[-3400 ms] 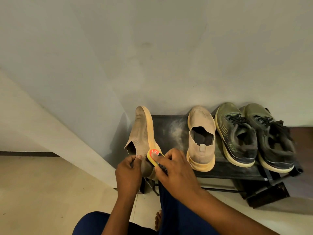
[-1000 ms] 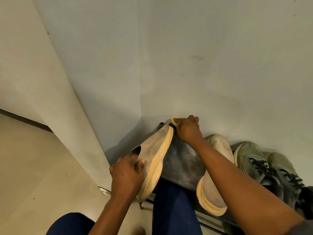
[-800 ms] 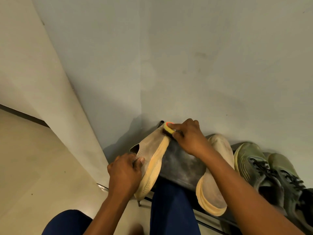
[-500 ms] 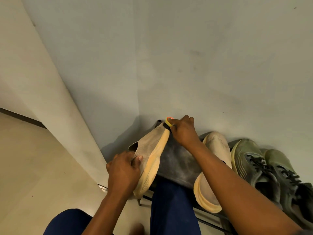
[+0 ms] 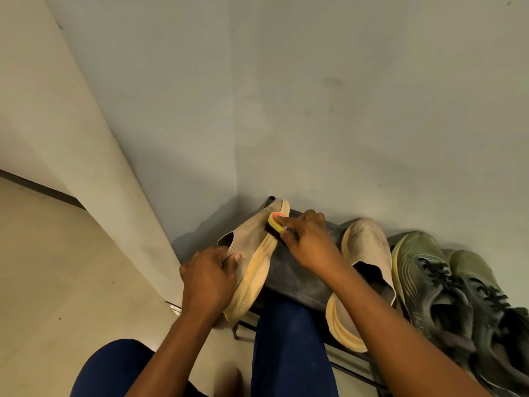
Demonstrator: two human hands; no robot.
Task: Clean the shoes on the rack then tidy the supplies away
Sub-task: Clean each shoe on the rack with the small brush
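A beige slip-on shoe [image 5: 252, 247] with a yellow sole lies tipped on its side at the left end of the dark rack [image 5: 289, 273]. My left hand [image 5: 207, 277] grips its heel opening. My right hand [image 5: 307, 242] holds a small yellow brush [image 5: 276, 222] with a red-orange spot and presses its dark bristles against the shoe's upper near the toe. The matching beige shoe [image 5: 363, 262] stands upright on the rack to the right, partly hidden by my right forearm.
Two olive-green lace-up sneakers [image 5: 435, 282] sit side by side at the rack's right end. The rack stands against a pale wall, with a wall corner to its left. My blue-trousered knees [image 5: 286, 339] are in front of the rack, above a beige tiled floor [image 5: 57, 267].
My right hand has drawn the brush back a little from the shoe's toe tip along the upper. My left hand keeps its hold on the heel. The camera has shifted slightly.
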